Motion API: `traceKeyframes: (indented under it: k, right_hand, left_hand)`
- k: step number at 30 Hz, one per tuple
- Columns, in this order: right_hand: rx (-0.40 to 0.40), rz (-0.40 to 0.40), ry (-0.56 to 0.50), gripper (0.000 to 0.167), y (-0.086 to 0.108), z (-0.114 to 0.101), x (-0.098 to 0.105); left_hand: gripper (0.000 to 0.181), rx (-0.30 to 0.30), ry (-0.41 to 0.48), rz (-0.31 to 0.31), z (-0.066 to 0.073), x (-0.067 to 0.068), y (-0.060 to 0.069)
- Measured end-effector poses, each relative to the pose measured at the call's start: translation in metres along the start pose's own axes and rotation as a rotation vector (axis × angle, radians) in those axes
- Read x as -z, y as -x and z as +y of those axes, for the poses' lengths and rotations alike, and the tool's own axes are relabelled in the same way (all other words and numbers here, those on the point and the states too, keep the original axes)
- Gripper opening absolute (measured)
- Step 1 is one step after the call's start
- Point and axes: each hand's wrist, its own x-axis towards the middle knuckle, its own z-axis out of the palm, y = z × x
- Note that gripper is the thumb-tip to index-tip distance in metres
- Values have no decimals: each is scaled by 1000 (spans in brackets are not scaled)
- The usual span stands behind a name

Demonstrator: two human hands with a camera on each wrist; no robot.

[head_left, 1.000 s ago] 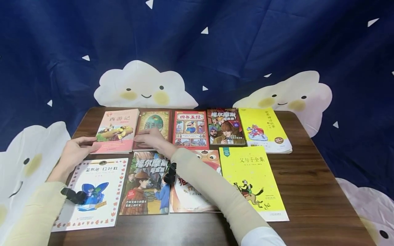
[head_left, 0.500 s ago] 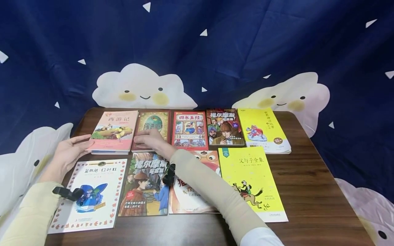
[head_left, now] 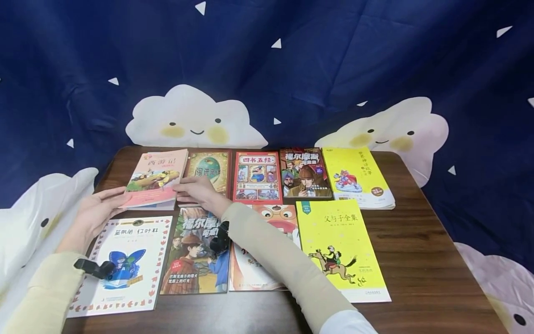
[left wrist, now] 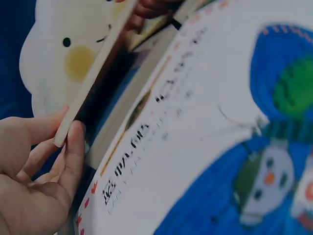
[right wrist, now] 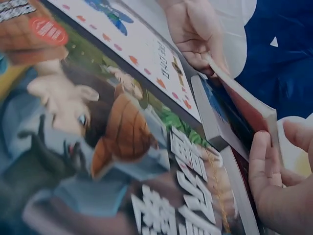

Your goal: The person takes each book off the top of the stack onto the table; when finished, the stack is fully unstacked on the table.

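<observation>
A pink-covered book is raised and tilted at the back left, over another book whose cover is mostly hidden. My left hand pinches the pink book's near left corner, thumb on one side and fingers on the other in the left wrist view. At its near right corner my right hand pinches it too, fingers against its underside in the right wrist view. Just right of it lies a gold-bordered book with a green oval, partly behind my right hand.
A red book, a detective comic and a yellow book continue the back row. In front lie a white butterfly book, another detective comic, an orange-and-white book and a yellow book.
The pink book shifted left, then back right, and is now tilted above the book under it. My right hand moved left from the gold-bordered book onto the pink book's corner.
</observation>
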Motion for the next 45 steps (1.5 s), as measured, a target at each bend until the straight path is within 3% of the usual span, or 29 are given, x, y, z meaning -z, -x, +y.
traceKeyframes:
  k: [3, 8, 11, 14, 19, 28, 35, 45]
  right_hand:
    - [10, 6, -12, 49, -1, 0, -1]
    - [61, 55, 47, 41, -1, 2, 6]
    - [93, 65, 98, 41, 2, 1, 14]
    - [93, 50, 116, 44, 8, -3, 26]
    - [65, 14, 55, 51, 25, -16, 53]
    - [73, -37, 66, 49, 80, -41, 132]
    - [123, 2, 107, 55, 142, -60, 212]
    - [150, 75, 111, 38, 244, -67, 318]
  left_hand:
    - [27, -14, -178, 38, -1, -2, -4]
    - [59, -61, -565, 131, -1, -2, -8]
    - [69, -61, -668, 173, 0, 0, -9]
    - [71, -24, -720, 197, 0, 1, -10]
    - [71, -7, -783, 177, -1, -2, -13]
    - [66, -20, -838, 148, 1, -9, -16]
    - [67, 2, -830, 157, 0, -9, -20]
    - [61, -25, -829, 182, 1, -9, -23]
